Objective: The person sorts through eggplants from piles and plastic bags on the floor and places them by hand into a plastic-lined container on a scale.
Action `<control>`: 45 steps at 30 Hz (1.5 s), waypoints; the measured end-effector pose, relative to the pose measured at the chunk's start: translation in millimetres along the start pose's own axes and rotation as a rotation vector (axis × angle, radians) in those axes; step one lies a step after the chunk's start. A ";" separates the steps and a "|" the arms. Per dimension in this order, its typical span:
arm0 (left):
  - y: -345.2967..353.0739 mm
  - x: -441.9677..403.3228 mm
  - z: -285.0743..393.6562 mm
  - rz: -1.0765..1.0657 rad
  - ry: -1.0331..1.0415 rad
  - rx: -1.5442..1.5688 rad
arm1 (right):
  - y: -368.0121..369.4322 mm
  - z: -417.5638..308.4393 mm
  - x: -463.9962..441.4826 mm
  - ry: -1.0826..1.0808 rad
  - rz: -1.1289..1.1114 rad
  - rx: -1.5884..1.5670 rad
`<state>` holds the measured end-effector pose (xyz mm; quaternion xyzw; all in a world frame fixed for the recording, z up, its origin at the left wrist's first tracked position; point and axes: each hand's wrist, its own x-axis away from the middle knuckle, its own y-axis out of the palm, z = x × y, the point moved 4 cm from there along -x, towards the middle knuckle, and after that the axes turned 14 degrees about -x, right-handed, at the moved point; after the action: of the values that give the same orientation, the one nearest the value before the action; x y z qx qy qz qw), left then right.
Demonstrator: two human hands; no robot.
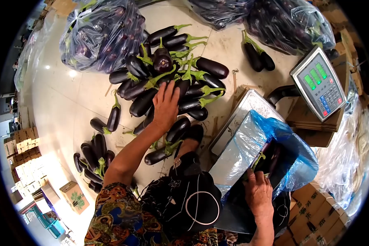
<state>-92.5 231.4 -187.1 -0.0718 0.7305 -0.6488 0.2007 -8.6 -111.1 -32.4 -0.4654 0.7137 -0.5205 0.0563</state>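
Dark eggplants [141, 102] with green stems lie heaped on the pale floor in front of me. My left hand [167, 102] rests on the heap with its fingers spread over an eggplant. At the right, a box lined with blue plastic [238, 143] sits on a metal scale platform [258, 100]. Inside it are a few eggplants [274, 158], partly hidden by the liner. My right hand [258, 188] is at the near edge of the box, fingers bent over the opening; what its fingertips touch is hidden.
Clear bags of eggplants [104, 37] stand at the back left and back right. A scale display [319, 84] stands at the right, above cardboard [311, 115]. Smaller eggplant groups [98, 149] lie at the left. Two eggplants [254, 55] lie at the back right.
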 end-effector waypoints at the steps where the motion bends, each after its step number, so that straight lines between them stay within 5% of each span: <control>1: -1.2 2.4 6.0 0.005 0.048 -0.001 | -0.1 0.1 -0.6 0.004 -0.002 -0.013; 10: 47.2 -10.5 52.9 -0.088 0.220 -0.126 | 1.4 -1.3 -3.3 0.015 -0.001 -0.025; 14: 36.6 -30.0 49.1 -0.217 0.211 0.146 | 4.0 4.5 0.7 0.021 0.003 -0.009; 15: 20.3 -33.6 48.1 -0.126 0.110 0.275 | 2.2 3.1 1.3 0.008 0.018 -0.008; 18: -7.6 -52.7 33.5 -0.318 -0.219 0.761 | -2.1 -4.1 1.9 -0.004 0.030 0.008; 20: -28.5 -59.9 32.8 -0.497 -0.427 1.371 | -0.6 -2.1 3.5 -0.021 0.035 -0.003; 31: -35.5 -41.6 41.9 -0.651 -0.386 2.042 | -1.0 0.8 3.7 -0.006 0.040 -0.003; 34: -24.2 -34.2 34.4 -0.644 -0.445 1.829 | -0.5 0.4 3.3 -0.004 0.041 -0.007; 37: -3.5 -18.9 20.4 -0.666 -0.333 1.101 | 0.4 0.3 3.5 -0.012 0.039 -0.009; 38: 5.1 -7.8 17.8 -0.344 -0.156 0.781 | 1.1 0.9 3.7 -0.009 0.033 -0.010; 40: 0.6 10.5 22.2 -0.343 -0.148 0.305 | 2.4 0.5 4.0 -0.003 0.022 -0.010; 43: -2.2 21.7 26.1 -0.230 -0.017 0.310 | 4.3 1.4 3.1 0.010 0.014 -0.016; 45: -22.2 4.9 21.1 0.024 0.040 0.252 | 3.3 1.8 1.3 0.007 0.018 -0.007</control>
<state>-92.2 206.9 -168.0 -0.0244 0.6479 -0.7342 0.2014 -10.3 -113.2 -35.2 -0.4572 0.7201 -0.5188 0.0570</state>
